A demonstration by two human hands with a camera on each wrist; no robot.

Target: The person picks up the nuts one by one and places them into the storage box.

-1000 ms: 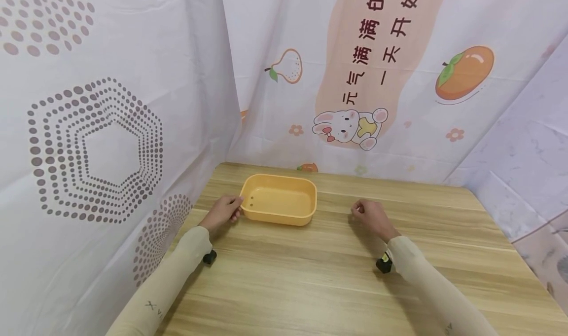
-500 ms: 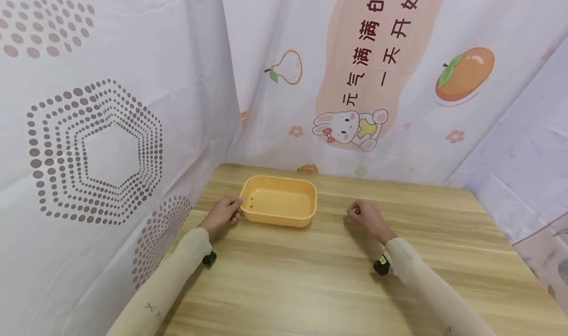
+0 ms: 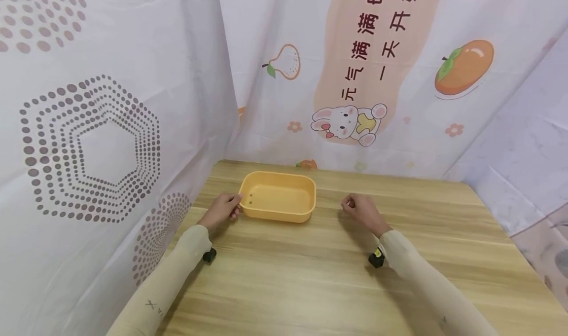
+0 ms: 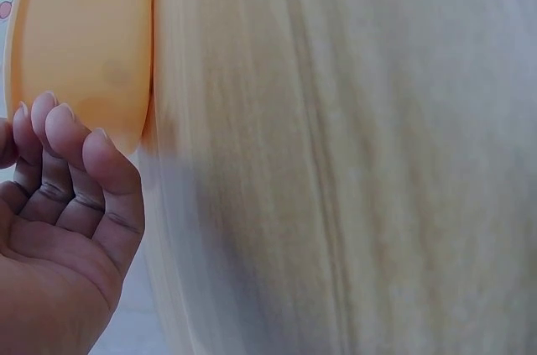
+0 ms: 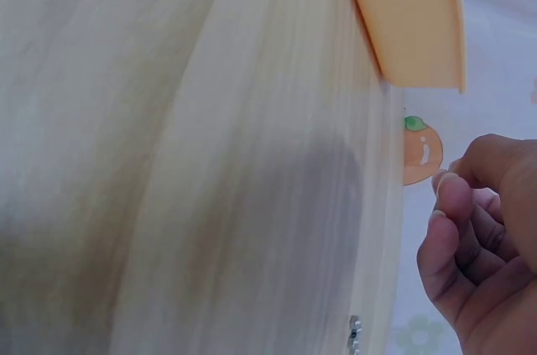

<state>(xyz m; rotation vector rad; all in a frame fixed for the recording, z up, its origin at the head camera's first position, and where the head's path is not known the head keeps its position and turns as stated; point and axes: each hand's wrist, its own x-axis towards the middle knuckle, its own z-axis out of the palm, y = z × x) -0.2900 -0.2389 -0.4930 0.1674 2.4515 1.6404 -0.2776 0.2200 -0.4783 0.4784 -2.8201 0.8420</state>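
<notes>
Tray sits upright, its left end pinched by my left hand, perhaps for steadiness, while my right hand curls loosely nearby, seemingly empty.

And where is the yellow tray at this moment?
In the head view, the yellow tray lies on the back left of the table, with the left hand at its left end.

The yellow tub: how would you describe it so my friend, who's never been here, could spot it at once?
Find the wood-grain table, then its far edge beneath the rabbit-print curtain. Near there sits the yellow tub, the left hand at its left end. Its plain yellow colour, rounded corners and open top set it apart from the pale, patterned curtain.
</notes>
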